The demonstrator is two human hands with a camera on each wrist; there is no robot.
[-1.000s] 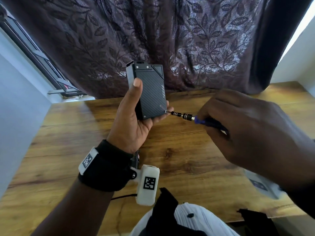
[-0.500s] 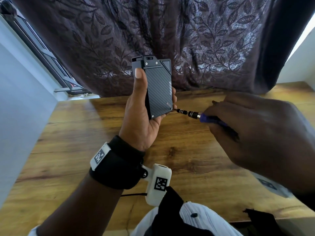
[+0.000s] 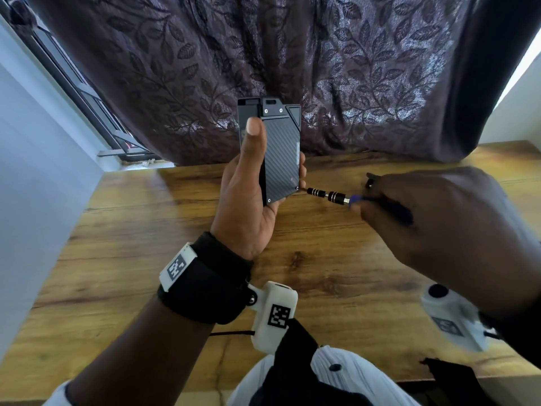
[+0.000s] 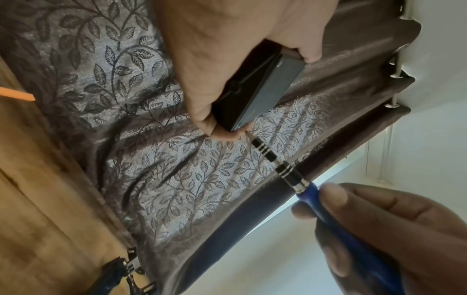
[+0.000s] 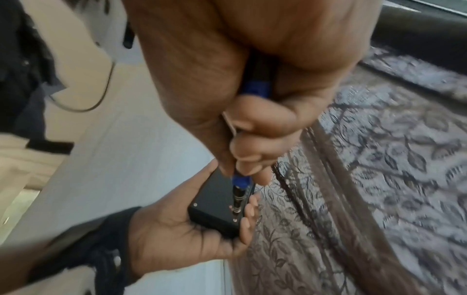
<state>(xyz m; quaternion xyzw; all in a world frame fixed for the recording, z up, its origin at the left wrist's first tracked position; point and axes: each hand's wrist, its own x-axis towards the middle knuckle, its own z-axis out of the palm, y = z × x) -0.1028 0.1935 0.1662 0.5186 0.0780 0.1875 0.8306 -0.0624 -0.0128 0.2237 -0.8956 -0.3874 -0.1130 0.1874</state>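
A black rectangular device [image 3: 281, 153] with a carbon-fibre pattern is held upright above the wooden table [image 3: 146, 230] by my left hand [image 3: 248, 200], thumb along its left edge and fingers curled round its right side. My right hand [image 3: 439, 218] grips a blue-handled screwdriver [image 3: 330, 196] with a black and silver shaft. Its tip sits at the screw in the device's lower right corner. The left wrist view shows the device [image 4: 257, 95] edge-on with the screwdriver [image 4: 278, 165] coming from the lower right. In the right wrist view the screwdriver [image 5: 238, 197] points down at the device [image 5: 217, 207].
A dark curtain [image 3: 263, 54] with a leaf pattern hangs behind the table and drapes onto its far edge. A window frame [image 3: 73, 92] stands at the left. A small dark object [image 3: 371, 178] lies on the table just beyond my right hand.
My left hand has lifted the device slightly and turned it more upright. The right hand followed with the screwdriver, its tip staying at the lower right corner screw.
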